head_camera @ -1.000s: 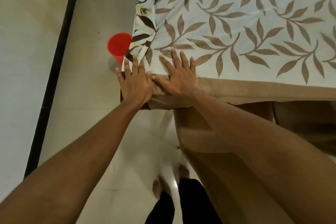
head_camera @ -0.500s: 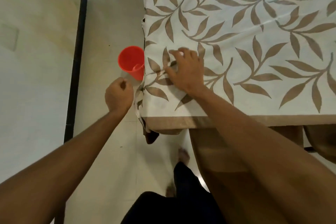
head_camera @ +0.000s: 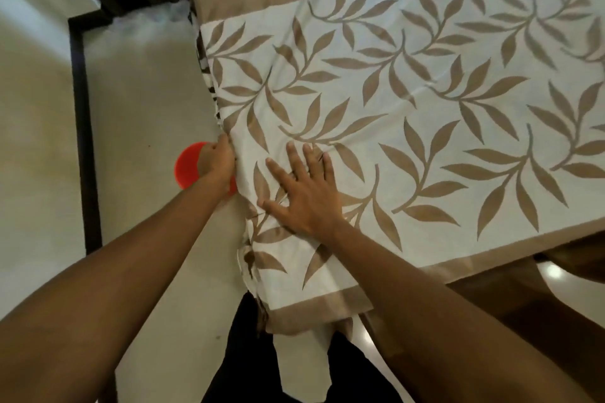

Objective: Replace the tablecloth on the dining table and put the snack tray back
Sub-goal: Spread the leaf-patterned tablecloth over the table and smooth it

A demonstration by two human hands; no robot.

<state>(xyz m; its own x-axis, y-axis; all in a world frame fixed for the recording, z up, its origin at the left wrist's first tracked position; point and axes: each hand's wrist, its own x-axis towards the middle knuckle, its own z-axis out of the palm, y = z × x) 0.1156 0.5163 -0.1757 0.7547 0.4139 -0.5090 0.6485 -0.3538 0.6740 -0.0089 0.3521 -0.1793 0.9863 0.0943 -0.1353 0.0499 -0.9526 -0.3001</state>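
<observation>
A white tablecloth [head_camera: 409,114] with brown leaf print and a tan border covers the dining table. My left hand [head_camera: 218,163] is closed on the cloth's left edge where it hangs over the table side. My right hand [head_camera: 304,193] lies flat on the cloth near that edge, fingers spread. A darker floral cloth [head_camera: 209,75] peeks out underneath along the left side. No snack tray is in view.
A red plastic cup [head_camera: 186,167] stands on the pale floor beside the table, partly behind my left hand. A black strip [head_camera: 82,127] runs across the floor at left. My legs [head_camera: 262,353] stand close to the table corner.
My left hand went from a loose fist beside the table to gripping the cloth's edge. My right hand flattened and spread on the cloth. The view shifted further along the table.
</observation>
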